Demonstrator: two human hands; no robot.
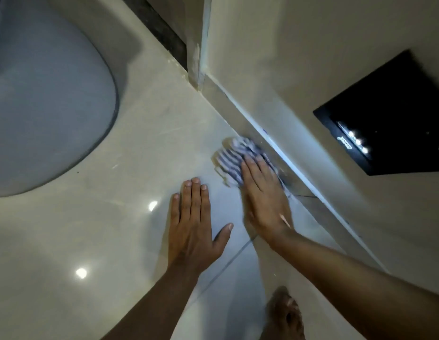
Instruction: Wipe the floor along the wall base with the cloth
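A blue-and-white striped cloth (234,159) lies bunched on the glossy cream floor tiles (130,168), right against the wall base (282,158). My right hand (265,200) presses flat on the near part of the cloth, fingers stretched toward the skirting; the cloth's edge is blurred. My left hand (194,224) rests flat on the bare floor just left of it, fingers spread, holding nothing. The cloth's part under my right palm is hidden.
A large grey rounded mat or seat (46,114) fills the left. A black glossy panel (390,116) is set in the wall at right. A door frame corner (196,69) stands beyond the cloth. My bare foot (284,315) is at the bottom.
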